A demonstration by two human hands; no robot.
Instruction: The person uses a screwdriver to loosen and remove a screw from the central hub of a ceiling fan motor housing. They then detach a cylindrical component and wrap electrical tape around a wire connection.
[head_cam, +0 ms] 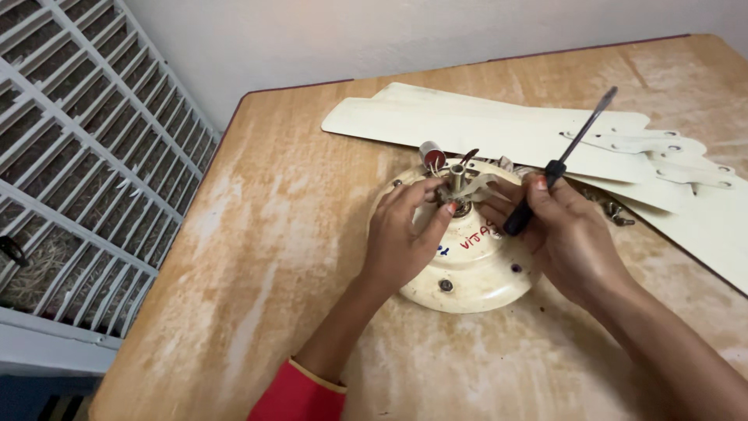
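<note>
A round cream ceiling-fan motor housing (467, 277) lies flat on the wooden table (265, 234), with a short metal shaft (456, 178) standing up at its centre. My left hand (405, 234) pinches at the base of that shaft from the left. My right hand (557, 230) rests on the housing's right side, fingertips touching the shaft area, and holds a black-handled screwdriver (561, 160) whose blade points up and away to the right. A small red-and-silver capacitor (432, 154) with wires sits just behind the shaft.
Cream fan blades (467, 125) with metal brackets (662, 152) lie stacked at the back and right of the table. A small wing nut or bolt (619, 214) lies beside the housing. A white grille window (86, 156) stands at the left, past the table edge.
</note>
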